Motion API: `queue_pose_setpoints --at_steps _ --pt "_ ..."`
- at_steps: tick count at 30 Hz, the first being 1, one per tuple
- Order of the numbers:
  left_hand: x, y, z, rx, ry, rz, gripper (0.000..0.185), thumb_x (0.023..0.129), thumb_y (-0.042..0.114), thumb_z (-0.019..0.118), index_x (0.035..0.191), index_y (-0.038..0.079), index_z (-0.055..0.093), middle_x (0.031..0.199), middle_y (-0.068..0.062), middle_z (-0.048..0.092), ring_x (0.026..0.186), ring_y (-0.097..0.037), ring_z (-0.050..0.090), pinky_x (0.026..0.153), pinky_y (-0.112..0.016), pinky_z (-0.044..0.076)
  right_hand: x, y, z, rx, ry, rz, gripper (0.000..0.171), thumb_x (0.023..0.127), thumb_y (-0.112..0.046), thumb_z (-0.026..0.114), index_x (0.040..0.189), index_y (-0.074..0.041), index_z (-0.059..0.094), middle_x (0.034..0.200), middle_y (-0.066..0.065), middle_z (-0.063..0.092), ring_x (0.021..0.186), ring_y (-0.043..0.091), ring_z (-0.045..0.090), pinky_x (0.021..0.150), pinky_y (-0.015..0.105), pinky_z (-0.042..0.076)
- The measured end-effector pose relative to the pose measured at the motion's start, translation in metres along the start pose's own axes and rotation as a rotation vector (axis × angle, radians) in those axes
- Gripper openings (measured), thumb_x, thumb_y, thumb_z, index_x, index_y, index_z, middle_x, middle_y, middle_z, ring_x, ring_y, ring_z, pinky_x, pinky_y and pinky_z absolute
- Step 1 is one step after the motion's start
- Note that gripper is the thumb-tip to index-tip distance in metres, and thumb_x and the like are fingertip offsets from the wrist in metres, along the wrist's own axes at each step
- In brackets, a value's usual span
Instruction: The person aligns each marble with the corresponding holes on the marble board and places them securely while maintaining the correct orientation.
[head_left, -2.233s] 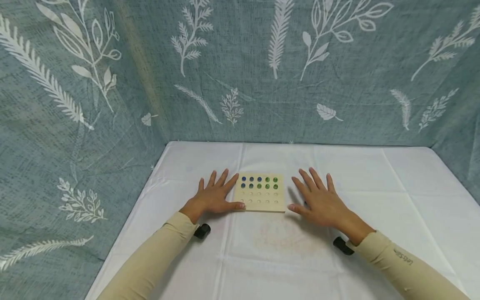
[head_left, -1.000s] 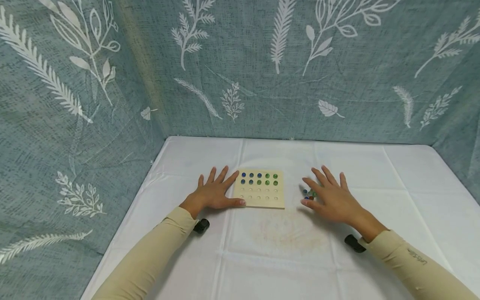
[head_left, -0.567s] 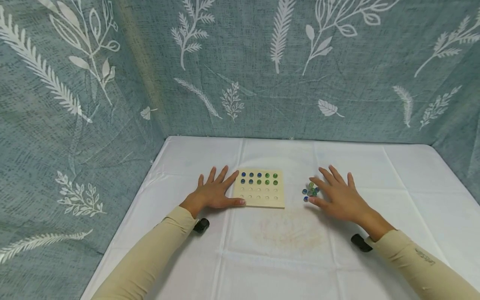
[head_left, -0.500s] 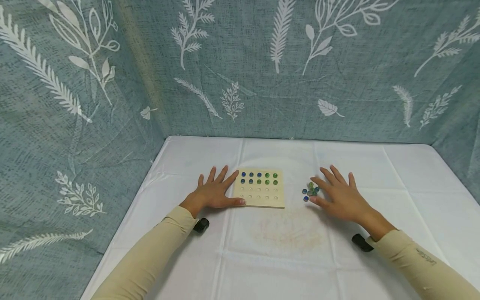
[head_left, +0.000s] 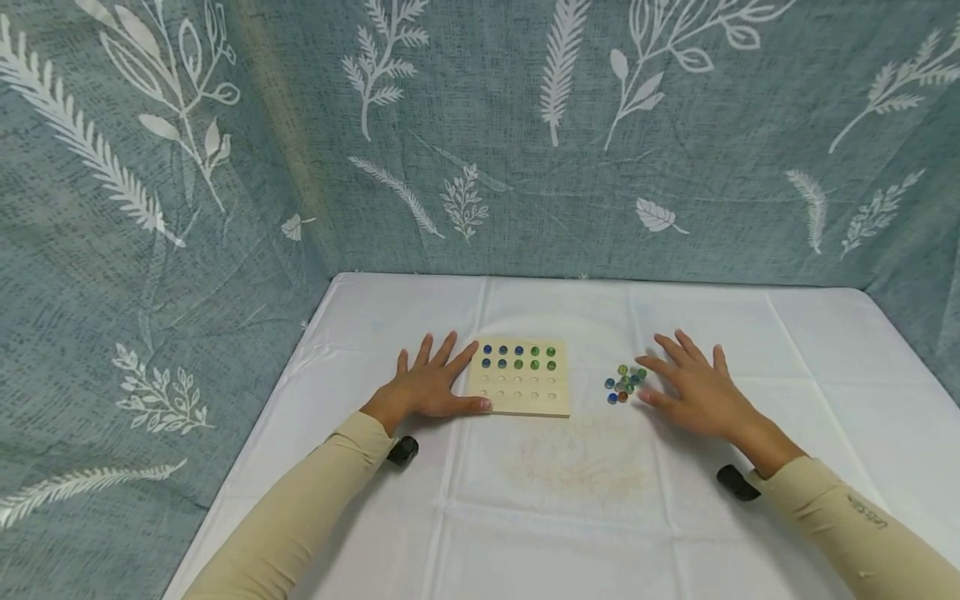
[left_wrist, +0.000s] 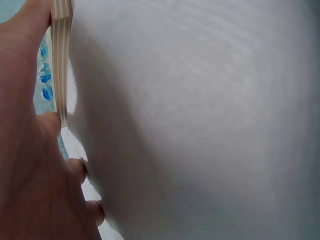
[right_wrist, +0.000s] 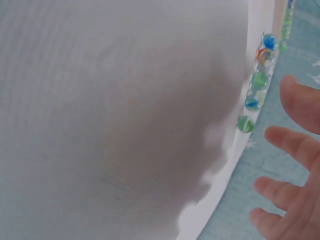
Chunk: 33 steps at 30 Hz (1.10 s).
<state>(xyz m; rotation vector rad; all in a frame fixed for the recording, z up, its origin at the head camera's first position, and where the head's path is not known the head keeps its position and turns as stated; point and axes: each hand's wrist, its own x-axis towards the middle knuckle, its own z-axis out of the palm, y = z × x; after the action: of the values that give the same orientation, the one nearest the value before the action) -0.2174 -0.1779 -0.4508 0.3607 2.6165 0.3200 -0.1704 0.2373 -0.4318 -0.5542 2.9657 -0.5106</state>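
The left hand [head_left: 427,390] lies flat, fingers spread and holding nothing, its thumb and forefinger against the left edge of the wooden peg board [head_left: 519,381] near the middle of the bench [head_left: 570,508]. Right of the board, apart from it, loose marbles [head_left: 624,383] sit clustered just beside the flat right hand [head_left: 693,392], fingers wide and empty. Risk: a careless sweep could scatter the marbles across the smooth cloth, and a nudged board could unseat the ten marbles in its two far rows.

My right hand [right_wrist: 295,165] hovers with fingers [right_wrist: 292,142] spread and straight over the white cloth [right_wrist: 115,120], near a small row of glass marbles [right_wrist: 257,80], blue, green and one reddish, without touching them.
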Motion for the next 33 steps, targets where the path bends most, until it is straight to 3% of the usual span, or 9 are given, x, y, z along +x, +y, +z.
queue_pose_setpoints --at_steps 8,18,27,33 --pt "0.002 -0.002 0.002 -0.005 0.003 -0.005 0.113 0.081 0.09 0.055 0.168 0.04 0.001 0.177 -0.001 -0.015 0.162 -0.037 -0.022 0.126 -0.071 -0.01 0.007 0.008 0.0 -0.015 0.032 -0.001 0.045 0.098 -0.032 0.072 0.139 -0.013 0.068 0.164 0.026 0.038 0.156 0.053 0.021 0.112 0.088 0.007" --pt "-0.01 0.007 -0.005 -0.011 0.002 0.009 0.109 0.087 0.084 0.057 0.169 0.037 0.002 0.177 -0.004 -0.013 0.162 -0.039 -0.021 0.125 -0.072 -0.009 0.017 0.015 0.003 0.028 0.08 0.002 0.031 0.095 -0.021 0.076 0.125 -0.011 0.077 0.159 0.026 0.046 0.154 0.053 0.029 0.112 0.088 0.01" --pt "-0.011 0.004 0.0 -0.024 0.023 0.004 0.116 0.079 0.094 0.053 0.169 0.038 0.005 0.178 -0.004 -0.01 0.163 -0.041 -0.017 0.125 -0.073 -0.008 0.022 0.016 0.004 0.099 0.067 -0.001 0.025 0.093 -0.02 0.079 0.115 -0.01 0.081 0.156 0.027 0.05 0.151 0.055 0.031 0.11 0.089 0.012" --pt "-0.011 0.006 -0.003 -0.041 0.025 0.016 0.115 0.08 0.092 0.055 0.169 0.038 0.006 0.178 -0.005 -0.009 0.163 -0.04 -0.017 0.125 -0.073 -0.01 0.027 0.016 0.003 0.099 0.045 0.044 0.022 0.091 -0.017 0.079 0.112 -0.01 0.083 0.157 0.025 0.05 0.152 0.054 0.03 0.112 0.088 0.01"
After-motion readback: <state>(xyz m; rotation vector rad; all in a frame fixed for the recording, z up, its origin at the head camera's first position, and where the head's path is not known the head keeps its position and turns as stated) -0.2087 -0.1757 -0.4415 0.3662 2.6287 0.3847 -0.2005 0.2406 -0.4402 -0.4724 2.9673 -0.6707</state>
